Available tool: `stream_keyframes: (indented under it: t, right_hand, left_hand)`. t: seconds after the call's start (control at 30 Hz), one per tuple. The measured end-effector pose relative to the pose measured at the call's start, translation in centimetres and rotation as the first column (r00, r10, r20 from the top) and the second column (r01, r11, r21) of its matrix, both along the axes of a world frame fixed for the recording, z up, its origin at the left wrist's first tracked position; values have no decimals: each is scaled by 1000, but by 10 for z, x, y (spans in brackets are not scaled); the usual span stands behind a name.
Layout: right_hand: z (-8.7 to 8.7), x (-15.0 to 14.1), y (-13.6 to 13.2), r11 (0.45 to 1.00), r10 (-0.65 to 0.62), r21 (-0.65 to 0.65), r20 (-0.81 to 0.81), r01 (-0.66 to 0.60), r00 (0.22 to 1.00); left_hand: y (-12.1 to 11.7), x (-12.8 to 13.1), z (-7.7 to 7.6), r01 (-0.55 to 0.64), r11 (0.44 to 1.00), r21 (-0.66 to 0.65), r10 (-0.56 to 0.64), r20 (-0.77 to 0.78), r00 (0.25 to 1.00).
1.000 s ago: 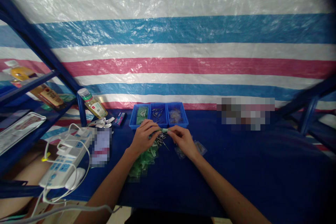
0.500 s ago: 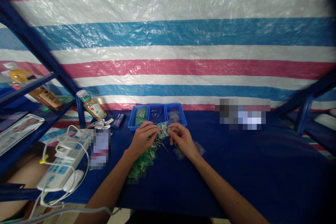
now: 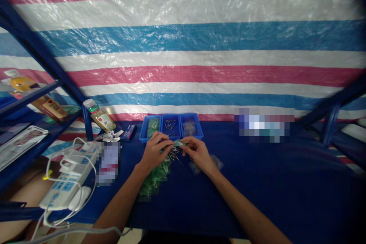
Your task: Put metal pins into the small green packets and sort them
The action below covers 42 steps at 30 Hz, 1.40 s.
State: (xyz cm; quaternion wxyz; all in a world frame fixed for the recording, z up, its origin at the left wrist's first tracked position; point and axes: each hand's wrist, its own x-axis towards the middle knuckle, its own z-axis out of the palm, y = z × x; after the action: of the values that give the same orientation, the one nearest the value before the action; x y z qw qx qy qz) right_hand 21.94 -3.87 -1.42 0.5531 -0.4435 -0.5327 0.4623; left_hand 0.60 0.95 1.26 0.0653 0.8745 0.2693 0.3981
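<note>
Between my two hands is a small clear plastic bag [image 3: 178, 143], pinched at its left side by my left hand [image 3: 156, 148] and at its right side by my right hand [image 3: 198, 153]. What the bag contains is too small to make out. Just below lie several thin dark metal pieces [image 3: 173, 154], partly behind my left fingers. A heap of green plastic packets [image 3: 154, 181] spreads beside my left wrist. Some clear bags [image 3: 216, 161] lie partly under my right hand. Beyond my fingers stand three joined blue bins [image 3: 180, 135] holding green packets, metal pieces and clear bags.
On the left are a power strip [image 3: 68, 177] with tangled white cables, a bottle [image 3: 99, 116] and a small dark box [image 3: 129, 132]. Blue frame posts [image 3: 87, 120] rise at both sides. A striped sheet [image 3: 183, 38] hangs behind the blue table [image 3: 257, 183].
The small bag has been tipped flatter between my fingers, so less of its face shows. Both hands stay in nearly the same place and keep hold of it.
</note>
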Motion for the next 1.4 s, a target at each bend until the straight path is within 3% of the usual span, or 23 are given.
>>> stream_keyframes:
  t: [0.3, 0.47, 0.67, 0.83, 1.03, 1.23, 1.4]
  right_hand:
    - [-4, 0, 1, 998, -45, 36, 2, 45, 999]
    - [-3, 0, 1, 1000, -22, -1, -13, 22, 1000]
    - [3, -1, 0, 1000, -29, -7, -162, 28, 986]
    - [2, 1, 0, 1000, -10, -8, -76, 9, 997]
    - [-4, 2, 2, 1000, 25, -16, -40, -26, 999]
    - [-6, 2, 0, 998, 41, -49, 39, -39, 998]
    - [-7, -1, 0, 999, 25, -34, 40, -24, 999]
  left_hand:
    - [-1, 1, -4, 20, 992, -128, -14, 45, 999]
    - [-1, 1, -1, 69, 995, -70, -69, 3, 998]
    - [1, 0, -1, 112, 993, -45, -113, -11, 994]
    - [2, 1, -4, 81, 995, -51, -82, -29, 996]
    - [-1, 1, 3, 45, 998, -49, -47, -39, 998]
    - [0, 3, -2, 43, 992, -117, -38, 46, 998]
    - [0, 2, -9, -41, 975, -217, 81, 182, 980]
